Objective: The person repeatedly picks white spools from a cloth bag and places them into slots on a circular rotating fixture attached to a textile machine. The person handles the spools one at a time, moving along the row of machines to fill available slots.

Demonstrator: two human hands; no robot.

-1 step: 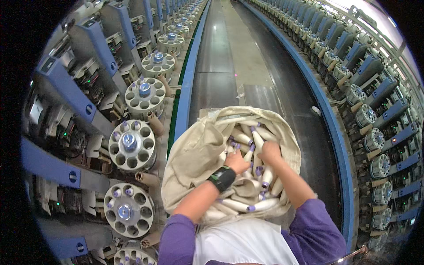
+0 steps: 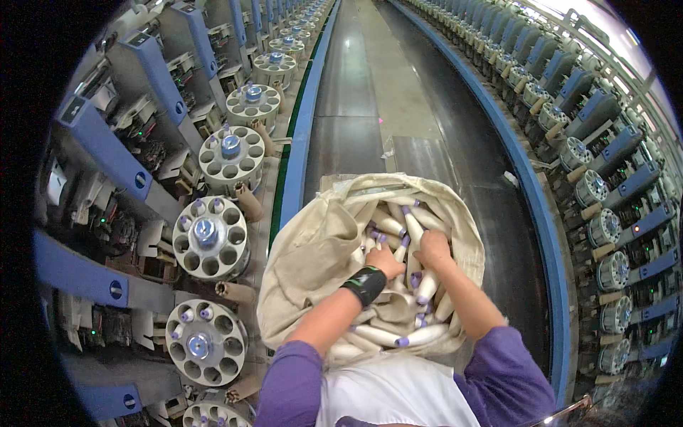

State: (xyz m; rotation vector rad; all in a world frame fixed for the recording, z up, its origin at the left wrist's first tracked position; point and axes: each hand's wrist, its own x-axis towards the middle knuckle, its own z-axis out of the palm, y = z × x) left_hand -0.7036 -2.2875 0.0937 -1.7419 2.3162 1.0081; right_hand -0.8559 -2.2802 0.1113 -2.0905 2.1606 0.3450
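A cream cloth sack stands in front of me, its mouth folded wide. Inside lie many white yarn bobbins with purple tips, pointing in different directions. My left hand, with a black band at the wrist, reaches into the middle of the pile. Its fingers bend round a purple-tipped bobbin, partly hidden. To its right, my right hand is closed at the side of a long white bobbin, fingertips out of sight. Beneath the hands, another bobbin slants with its purple end downward.
Along the left runs a row of winding machines with round bobbin magazines; a few pockets hold bobbins. Brown paper tubes jut out beside them. A blue rail edges the dark aisle floor. More machines line the right.
Both hands stay among the bobbins with only slight movement. A bobbin below my right hand has shifted a little. The whole view has moved slightly.
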